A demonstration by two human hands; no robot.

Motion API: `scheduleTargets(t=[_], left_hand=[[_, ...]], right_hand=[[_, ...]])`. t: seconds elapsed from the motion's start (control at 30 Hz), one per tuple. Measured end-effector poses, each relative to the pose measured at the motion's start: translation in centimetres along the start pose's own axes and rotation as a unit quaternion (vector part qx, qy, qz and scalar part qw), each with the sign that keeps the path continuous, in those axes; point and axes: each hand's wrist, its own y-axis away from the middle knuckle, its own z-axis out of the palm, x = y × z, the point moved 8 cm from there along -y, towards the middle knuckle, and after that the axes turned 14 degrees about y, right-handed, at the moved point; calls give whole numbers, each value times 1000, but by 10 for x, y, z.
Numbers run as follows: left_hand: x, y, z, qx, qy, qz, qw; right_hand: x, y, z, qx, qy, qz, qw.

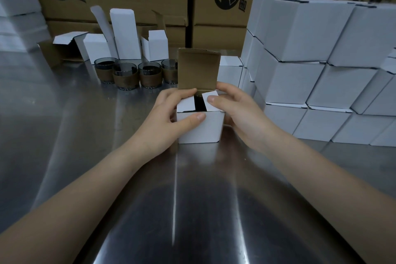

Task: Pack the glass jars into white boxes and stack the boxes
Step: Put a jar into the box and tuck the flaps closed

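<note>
Standing on tabletop (192,178), centre: white box (201,129), lid flap upright, side flaps folded in. Left grip (171,111) curled round its left corner, thumb on front; right grip (233,109) pinching right flap, thumb on top.

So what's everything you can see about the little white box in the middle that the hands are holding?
The small white cardboard box stands upright on the shiny metal table. It is white outside, brown inside. Its lid flap sticks straight up; two side flaps are folded in, with a dark gap between. What is inside is hidden. The left hand grips its left top corner; the right hand holds the right side, thumb on that flap.
</note>
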Motion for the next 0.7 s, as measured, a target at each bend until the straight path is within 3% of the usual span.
scheduleTargets(t=[0.2,0.47,0.7], left_hand=[[-1,2,3,9,13,-21,1000],[5,2,6,97,67,-47,992],[6,5,6,91,76,-46,992]], right_hand=[[1,-1,4,-27,-22,-27,999],[-6,5,4,-8,25,-42,999],[-6,13,12,-141,34,-76,987]])
